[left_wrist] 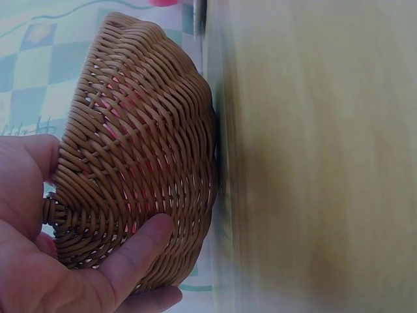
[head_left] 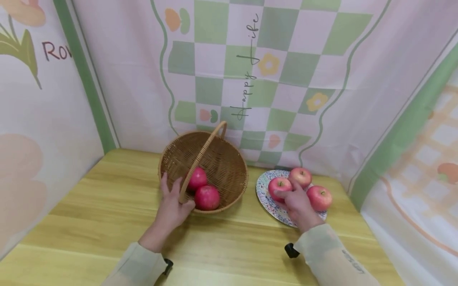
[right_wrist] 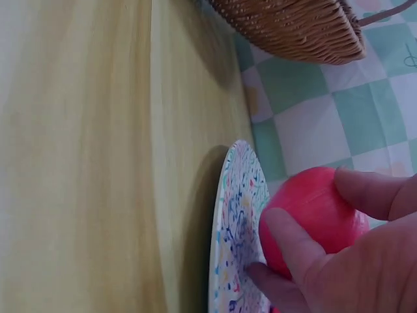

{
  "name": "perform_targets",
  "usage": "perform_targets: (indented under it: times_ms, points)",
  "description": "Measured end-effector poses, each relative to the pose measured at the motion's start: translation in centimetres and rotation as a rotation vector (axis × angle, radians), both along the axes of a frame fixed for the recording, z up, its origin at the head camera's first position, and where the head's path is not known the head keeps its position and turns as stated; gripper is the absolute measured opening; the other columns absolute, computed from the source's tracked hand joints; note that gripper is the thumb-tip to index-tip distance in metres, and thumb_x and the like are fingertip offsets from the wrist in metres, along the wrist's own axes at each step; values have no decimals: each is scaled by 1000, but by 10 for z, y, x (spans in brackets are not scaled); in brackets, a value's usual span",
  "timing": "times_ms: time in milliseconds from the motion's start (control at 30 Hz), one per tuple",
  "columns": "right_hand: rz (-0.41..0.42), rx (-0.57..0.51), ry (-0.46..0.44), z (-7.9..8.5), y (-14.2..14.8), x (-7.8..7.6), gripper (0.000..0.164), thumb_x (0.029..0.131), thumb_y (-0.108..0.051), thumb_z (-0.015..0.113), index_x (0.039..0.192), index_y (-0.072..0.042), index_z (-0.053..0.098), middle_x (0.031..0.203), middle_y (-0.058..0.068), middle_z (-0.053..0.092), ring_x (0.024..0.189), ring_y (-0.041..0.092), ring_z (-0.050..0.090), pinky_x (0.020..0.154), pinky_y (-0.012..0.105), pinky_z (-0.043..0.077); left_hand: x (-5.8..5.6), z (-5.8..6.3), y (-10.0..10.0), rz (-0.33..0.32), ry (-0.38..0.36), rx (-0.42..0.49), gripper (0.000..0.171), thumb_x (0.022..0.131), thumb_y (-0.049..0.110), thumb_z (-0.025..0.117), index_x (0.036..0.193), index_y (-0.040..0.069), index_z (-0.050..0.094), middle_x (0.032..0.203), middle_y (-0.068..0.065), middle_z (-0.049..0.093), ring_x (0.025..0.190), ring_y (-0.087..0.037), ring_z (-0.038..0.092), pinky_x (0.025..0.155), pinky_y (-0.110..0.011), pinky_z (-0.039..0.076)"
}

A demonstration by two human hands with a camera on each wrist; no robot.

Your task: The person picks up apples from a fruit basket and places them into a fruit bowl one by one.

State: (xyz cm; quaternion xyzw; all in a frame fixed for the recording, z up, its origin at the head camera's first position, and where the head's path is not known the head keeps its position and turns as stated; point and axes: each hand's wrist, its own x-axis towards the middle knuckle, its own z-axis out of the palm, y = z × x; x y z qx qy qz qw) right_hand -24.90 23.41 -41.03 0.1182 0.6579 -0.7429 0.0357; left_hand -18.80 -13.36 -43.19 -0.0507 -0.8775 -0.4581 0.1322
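Note:
My left hand (head_left: 174,210) holds the near rim of a brown wicker basket (head_left: 234,167) where the arched handle joins it. In the left wrist view, the thumb and fingers lie on both sides of that rim, some spread over the woven outside. Two deep-red round fruits (head_left: 207,198) lie inside the basket. Over a speckled plate (head_left: 262,190) to the right, my right hand (head_left: 298,204) grips a pink-red apple (right_wrist: 316,205) between thumb and fingers. Two more apples, one at the back (head_left: 300,176) and one at the right (head_left: 319,198), sit on the plate.
Both items stand toward the back of a wooden table (head_left: 229,250). A checked, printed curtain (head_left: 247,79) hangs right behind them, and more printed cloth closes off the left and right sides. Black straps circle both wrists.

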Motion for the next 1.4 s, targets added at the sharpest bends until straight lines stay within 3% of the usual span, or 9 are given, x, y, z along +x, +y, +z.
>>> perform_targets:
  times_ms: [200, 500, 700, 900, 967, 1067, 1200, 1300, 1400]
  points:
    - [-8, 170, 38, -5, -6, -10, 94, 87, 14, 59, 161, -11, 8, 162, 17, 10, 134, 36, 34, 94, 45, 49, 0, -1, 1, 2, 8, 5, 80, 81, 8, 70, 151, -2, 32, 161, -21, -12, 51, -13, 45, 50, -31, 45]
    - [-24, 297, -2, -4, -11, -21, 92, 92, 7, 60, 161, -12, 2, 163, 21, 3, 140, 36, 25, 98, 46, 45, 2, 1, 2, 6, 0, 7, 80, 82, 8, 71, 151, -3, 31, 161, -22, -11, 52, -14, 46, 51, -31, 45]
    - [-50, 387, 21, -8, -12, -27, 82, 97, -1, 56, 161, -10, 5, 158, 24, 20, 134, 34, 32, 99, 42, 45, 3, 2, 2, 11, 0, 2, 80, 82, 9, 70, 151, -3, 31, 161, -22, -10, 53, -15, 47, 51, -32, 45]
    - [-91, 582, 4, -11, -12, -29, 73, 96, -6, 54, 155, 8, 13, 153, 30, 27, 133, 37, 31, 110, 48, 30, 2, 2, 1, 14, -15, 3, 80, 82, 10, 70, 151, -2, 31, 161, -20, -11, 52, -15, 46, 50, -31, 45]
    - [-105, 599, -22, -10, -12, -28, 73, 95, -7, 55, 153, 12, 15, 152, 31, 28, 130, 38, 34, 106, 48, 35, 1, 1, 1, 12, -21, 3, 80, 82, 10, 70, 151, -2, 31, 161, -20, -12, 52, -15, 46, 50, -31, 44]
    - [-118, 502, -61, -5, -14, -24, 81, 93, -4, 54, 155, 9, 3, 157, 29, 19, 117, 35, 47, 92, 42, 49, 0, 2, 1, 7, -33, 5, 81, 83, 11, 69, 152, -1, 30, 161, -18, -13, 51, -15, 46, 49, -31, 44]
    - [-143, 137, -87, -1, -21, -22, 97, 91, 6, 49, 154, -12, -23, 160, 22, 0, 99, 28, 55, 84, 33, 53, -1, 2, 1, 5, -29, 9, 80, 83, 10, 69, 152, -1, 30, 161, -19, -13, 52, -15, 47, 49, -31, 44]
    - [-173, -99, -93, 1, -26, -25, 100, 90, 11, 47, 154, -20, -23, 159, 15, -5, 98, 24, 54, 90, 31, 51, 0, 2, 2, 7, -24, 10, 80, 83, 9, 69, 152, -1, 31, 161, -19, -12, 52, -15, 47, 50, -31, 44]
    - [-190, -206, -91, 2, -28, -28, 98, 88, 13, 47, 157, -18, -15, 159, 10, -3, 90, 19, 53, 84, 25, 51, 0, 1, 2, 8, -23, 13, 79, 83, 9, 70, 151, -2, 31, 161, -20, -11, 52, -15, 47, 50, -31, 44]
